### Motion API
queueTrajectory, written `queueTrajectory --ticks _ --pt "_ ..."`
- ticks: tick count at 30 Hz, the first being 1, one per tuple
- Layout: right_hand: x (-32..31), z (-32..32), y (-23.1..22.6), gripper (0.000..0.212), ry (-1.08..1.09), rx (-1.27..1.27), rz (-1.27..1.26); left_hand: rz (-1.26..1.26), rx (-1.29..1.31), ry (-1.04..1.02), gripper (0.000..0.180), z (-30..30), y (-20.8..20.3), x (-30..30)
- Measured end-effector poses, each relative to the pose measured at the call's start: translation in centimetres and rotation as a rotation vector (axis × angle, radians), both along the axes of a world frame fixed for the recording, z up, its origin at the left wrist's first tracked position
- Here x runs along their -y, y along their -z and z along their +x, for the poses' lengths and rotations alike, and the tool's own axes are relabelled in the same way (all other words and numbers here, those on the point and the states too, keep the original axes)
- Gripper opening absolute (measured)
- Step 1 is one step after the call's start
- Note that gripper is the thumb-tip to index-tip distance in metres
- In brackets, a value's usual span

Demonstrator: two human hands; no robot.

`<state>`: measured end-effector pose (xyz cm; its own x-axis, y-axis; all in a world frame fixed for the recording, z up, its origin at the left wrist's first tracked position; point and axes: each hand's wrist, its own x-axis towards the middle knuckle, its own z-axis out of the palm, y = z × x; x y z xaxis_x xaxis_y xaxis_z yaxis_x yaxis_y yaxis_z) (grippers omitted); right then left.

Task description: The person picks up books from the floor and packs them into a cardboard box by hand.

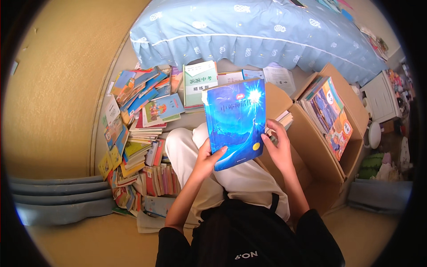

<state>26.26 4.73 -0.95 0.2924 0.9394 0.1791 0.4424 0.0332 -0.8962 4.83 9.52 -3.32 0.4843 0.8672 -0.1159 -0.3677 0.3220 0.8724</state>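
Note:
I hold a blue book [235,120] with a glowing cover upright in front of me, above my lap. My left hand [206,158] grips its lower left edge, thumb across the cover. My right hand [278,149] clasps its right edge, fingers curled behind. Below the book are my white trousers [240,180] and black top.
Many books lie in untidy heaps [138,133] on the floor to my left. An open cardboard box [331,147] with upright books stands on my right. A bed with a pale blue cover [249,31] lies ahead. A white and green book [200,82] rests near the bed.

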Motion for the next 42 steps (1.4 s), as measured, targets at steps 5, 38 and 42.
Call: queueTrajectory --ticks 5,38,42 --pt "3.6 3.6 -2.5 0.037 -0.087 -0.199 0.014 0.268 -0.223 -0.019 0.029 5.7 -1.5 1.2" --pt "13.7 21.6 5.0 0.03 0.598 -1.091 -0.257 1.52 -0.772 0.681 0.065 26.4 6.9 4.0" --pt "12.7 24.8 10.9 0.024 0.551 -1.046 -0.319 1.327 -0.963 0.809 0.071 28.2 9.8 3.8"
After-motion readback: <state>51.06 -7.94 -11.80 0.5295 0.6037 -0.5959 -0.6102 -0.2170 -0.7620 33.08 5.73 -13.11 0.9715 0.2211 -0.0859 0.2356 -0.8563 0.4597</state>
